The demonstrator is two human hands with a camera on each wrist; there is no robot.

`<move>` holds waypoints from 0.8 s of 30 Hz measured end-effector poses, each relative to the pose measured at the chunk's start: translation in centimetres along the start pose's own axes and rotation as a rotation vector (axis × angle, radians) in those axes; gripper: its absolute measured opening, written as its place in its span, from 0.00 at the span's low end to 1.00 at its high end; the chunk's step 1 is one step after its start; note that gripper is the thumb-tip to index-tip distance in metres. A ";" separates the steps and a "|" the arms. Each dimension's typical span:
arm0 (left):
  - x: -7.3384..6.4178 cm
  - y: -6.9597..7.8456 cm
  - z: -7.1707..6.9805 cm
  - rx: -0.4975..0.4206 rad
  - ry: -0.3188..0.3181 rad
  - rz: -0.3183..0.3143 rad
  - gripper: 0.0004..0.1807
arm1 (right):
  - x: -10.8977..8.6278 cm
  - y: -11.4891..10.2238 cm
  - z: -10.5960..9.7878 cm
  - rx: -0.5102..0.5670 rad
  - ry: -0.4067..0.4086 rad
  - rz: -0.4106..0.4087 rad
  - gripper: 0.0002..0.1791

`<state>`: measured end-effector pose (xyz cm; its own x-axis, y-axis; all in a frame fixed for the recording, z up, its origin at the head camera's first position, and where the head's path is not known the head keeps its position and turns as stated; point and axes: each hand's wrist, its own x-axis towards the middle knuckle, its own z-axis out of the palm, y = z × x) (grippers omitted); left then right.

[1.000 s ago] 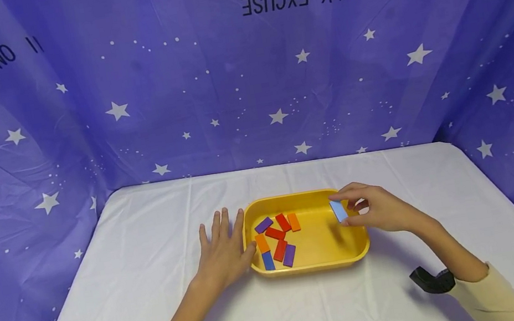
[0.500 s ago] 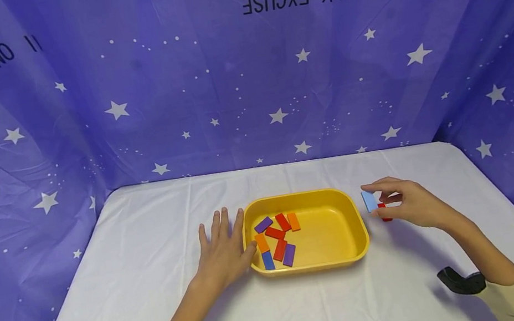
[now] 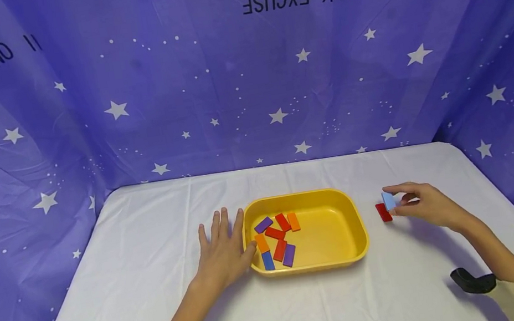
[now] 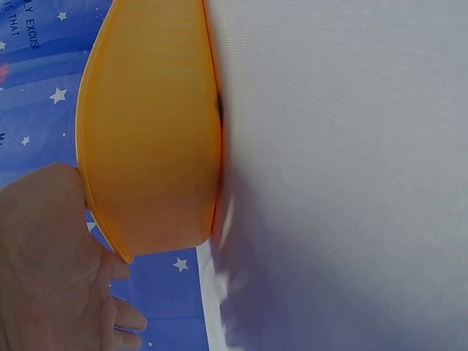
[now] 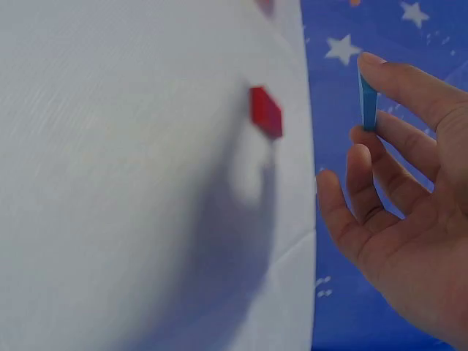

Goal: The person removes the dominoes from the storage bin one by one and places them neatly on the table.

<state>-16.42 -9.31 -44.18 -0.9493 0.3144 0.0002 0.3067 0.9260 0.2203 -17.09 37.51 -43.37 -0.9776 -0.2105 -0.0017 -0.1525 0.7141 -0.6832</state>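
My right hand [image 3: 424, 204] pinches a light blue block [image 3: 388, 201] between thumb and fingers, held above the table to the right of the tray. In the right wrist view the same flat blue block [image 5: 368, 102] shows edge-on, well off the white cloth. Just left of it a red block [image 3: 383, 213] lies on the table. Fingers spread, my left hand [image 3: 224, 255] rests at the left rim of the yellow tray [image 3: 334, 264], its thumb over the edge. Inside the tray's left half lie several red, orange, purple and blue blocks [image 3: 280, 250].
A white cloth covers the table [image 3: 311, 314]. Purple curtains [image 3: 246, 89] with white stars and lettering stand along its back and sides. Each wrist carries a black mount, such as the right mount [image 3: 473, 281].
My right hand has carried the light blue block rightward, out from over the tray and past the red block, which now shows fully. The left hand has stayed in place.
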 end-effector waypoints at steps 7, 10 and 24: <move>-0.1 0.0 0.1 -0.002 0.005 0.005 0.44 | 0.0 2.1 0.2 -0.013 -0.043 0.102 0.31; -0.1 0.0 0.1 0.001 0.005 0.005 0.44 | 0.1 2.8 0.3 -0.001 -0.047 0.118 0.31; 0.0 0.0 0.0 -0.035 -0.012 -0.008 0.44 | 0.6 4.2 0.9 0.008 -0.077 0.152 0.33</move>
<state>-16.43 -9.33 -44.16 -0.9508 0.3095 -0.0135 0.2961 0.9206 0.2545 -18.20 39.82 -46.91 -0.9754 -0.1510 -0.1609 -0.0025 0.7366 -0.6763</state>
